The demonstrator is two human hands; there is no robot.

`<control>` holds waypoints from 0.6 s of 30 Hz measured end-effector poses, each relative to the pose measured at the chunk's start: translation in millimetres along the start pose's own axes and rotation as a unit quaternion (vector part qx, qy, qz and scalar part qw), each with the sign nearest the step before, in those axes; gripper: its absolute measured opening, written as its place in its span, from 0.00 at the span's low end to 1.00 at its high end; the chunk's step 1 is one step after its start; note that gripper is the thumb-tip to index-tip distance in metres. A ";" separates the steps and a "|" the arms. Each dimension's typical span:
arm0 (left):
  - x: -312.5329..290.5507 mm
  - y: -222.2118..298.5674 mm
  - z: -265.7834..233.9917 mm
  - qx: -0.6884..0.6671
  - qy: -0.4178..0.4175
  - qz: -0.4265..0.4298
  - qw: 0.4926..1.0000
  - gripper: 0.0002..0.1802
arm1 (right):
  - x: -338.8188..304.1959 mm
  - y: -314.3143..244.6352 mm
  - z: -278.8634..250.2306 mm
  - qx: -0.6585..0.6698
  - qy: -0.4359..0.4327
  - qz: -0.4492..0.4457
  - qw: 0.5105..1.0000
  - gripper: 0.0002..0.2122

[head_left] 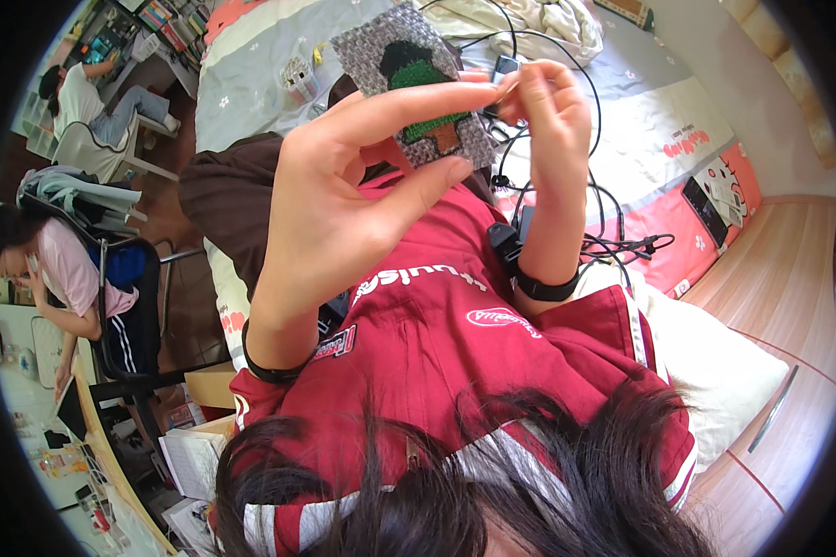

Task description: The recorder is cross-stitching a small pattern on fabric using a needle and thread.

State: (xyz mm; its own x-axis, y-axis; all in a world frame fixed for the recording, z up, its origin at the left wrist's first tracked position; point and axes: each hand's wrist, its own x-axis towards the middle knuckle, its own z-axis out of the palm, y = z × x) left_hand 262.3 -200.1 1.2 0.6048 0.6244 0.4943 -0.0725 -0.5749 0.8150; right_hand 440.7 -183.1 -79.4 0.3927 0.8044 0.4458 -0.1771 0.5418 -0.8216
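In front of my chest is a stiff grey textured panel point(367, 58) bearing a tree picture: dark top, green crown and brown trunk. It looks stitched or beaded. My left hand point(339, 186) holds it, thumb at the lower edge and index finger stretched across the front; its other fingers are partly hidden behind the panel. Close to that index fingertip, my right hand point(553, 102) is closed in a pinch beside the panel's right edge. What the pinch holds, if anything, is too small to make out. Dark bands circle both forearms.
Black cables point(613, 243) trail over the bed point(650, 111) beside my right arm. A phone point(706, 212) lies farther right. Beyond the panel stands a small clear container point(299, 79). Two people sit at the left, one on a black-framed chair point(111, 306). A pillow point(724, 390) is behind my right shoulder.
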 end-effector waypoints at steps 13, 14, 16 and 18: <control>-0.5 4.6 1.6 -0.034 0.015 -0.014 0.999 0.19 | -35.0 -38.8 24.5 0.075 -0.158 0.036 0.984 0.09; -1.1 4.1 1.3 -0.031 0.015 -0.010 0.999 0.19 | -35.7 -38.2 25.3 0.071 -0.157 0.015 0.985 0.10; -1.8 2.7 1.1 -0.014 0.018 0.002 1.000 0.19 | -36.8 -37.5 30.0 0.078 -0.144 0.003 0.986 0.10; -1.9 4.2 1.2 -0.011 0.017 0.001 1.000 0.19 | -37.8 -37.1 30.7 0.087 -0.132 -0.009 0.987 0.10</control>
State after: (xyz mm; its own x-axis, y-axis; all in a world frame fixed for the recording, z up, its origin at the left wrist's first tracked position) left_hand 261.8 -204.3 3.3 0.5777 0.6414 0.5049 -0.0912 -0.5640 0.8208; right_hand 404.7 -226.2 -54.8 0.1528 0.8172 0.5557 -0.3330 0.5720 -0.7496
